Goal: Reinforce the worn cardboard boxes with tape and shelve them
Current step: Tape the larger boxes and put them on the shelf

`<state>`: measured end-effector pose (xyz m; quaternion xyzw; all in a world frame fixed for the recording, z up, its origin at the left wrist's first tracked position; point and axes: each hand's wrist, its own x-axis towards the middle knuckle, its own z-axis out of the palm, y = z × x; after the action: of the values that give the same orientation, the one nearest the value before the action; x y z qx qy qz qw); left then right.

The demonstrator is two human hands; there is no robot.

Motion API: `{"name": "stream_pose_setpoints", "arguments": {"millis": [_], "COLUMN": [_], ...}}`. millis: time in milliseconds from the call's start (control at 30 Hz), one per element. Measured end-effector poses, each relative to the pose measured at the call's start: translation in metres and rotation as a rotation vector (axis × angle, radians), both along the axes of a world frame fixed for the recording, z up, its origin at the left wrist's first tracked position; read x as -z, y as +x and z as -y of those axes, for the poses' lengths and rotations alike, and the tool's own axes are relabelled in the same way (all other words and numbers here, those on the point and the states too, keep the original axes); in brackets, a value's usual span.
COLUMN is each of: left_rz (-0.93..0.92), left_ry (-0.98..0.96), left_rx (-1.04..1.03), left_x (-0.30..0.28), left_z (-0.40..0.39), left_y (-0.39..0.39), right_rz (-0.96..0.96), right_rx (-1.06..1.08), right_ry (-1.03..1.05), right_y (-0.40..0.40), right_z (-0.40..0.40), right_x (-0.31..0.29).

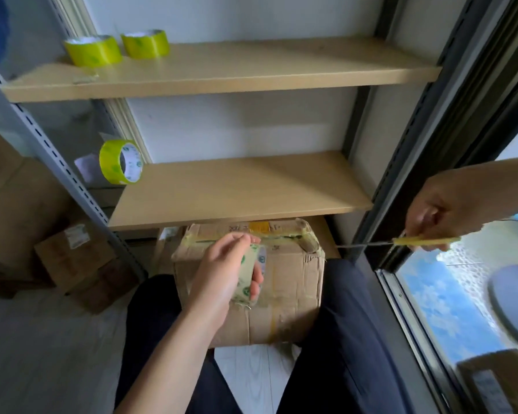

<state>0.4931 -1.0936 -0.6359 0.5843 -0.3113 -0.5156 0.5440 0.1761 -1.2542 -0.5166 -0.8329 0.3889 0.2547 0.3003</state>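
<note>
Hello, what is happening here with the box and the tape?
A person sits on the floor with a worn cardboard box between the legs, in front of a shelf unit. The left hand holds a tape roll over the box, whose top edge already carries tape. The right hand grips a yellow-handled cutting tool out to the side, its blade pointing toward the box. Three spare tape rolls sit on the shelves, which hold no boxes.

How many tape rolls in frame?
4. Two rolls lie flat on the top shelf at its left end; one stands on edge at the middle shelf's left end; the left hand grips one over the box.
</note>
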Motion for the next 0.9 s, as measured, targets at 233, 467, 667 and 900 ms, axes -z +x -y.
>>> {"name": "stream_pose_setpoints", "arguments": {"millis": [233,467,667,900], "left_rz": [-0.086,-0.077,-0.068,-0.105], "left_ry": [-0.032,-0.097,-0.131,-0.166], "left_rx": [-0.055,-0.106,-0.060,-0.043], "left_x": [-0.007,-0.025,-0.026,-0.020], "left_z": [0.012,0.035,0.036,0.030], "left_y": [0.005,-0.008,-0.002,-0.007], "right_rz": [0.719,0.666,0.659,0.595], "right_rx": [0.406,0.844,0.534,-0.047], "right_ry": [-0.858,-1.016,-1.347,-0.905], "right_y": [0.037,0.149,0.161,0.125], "right_z": [0.074,0.155,0.120,-0.092], "right_x": [-0.088,-0.044,-0.030,0.166]}}
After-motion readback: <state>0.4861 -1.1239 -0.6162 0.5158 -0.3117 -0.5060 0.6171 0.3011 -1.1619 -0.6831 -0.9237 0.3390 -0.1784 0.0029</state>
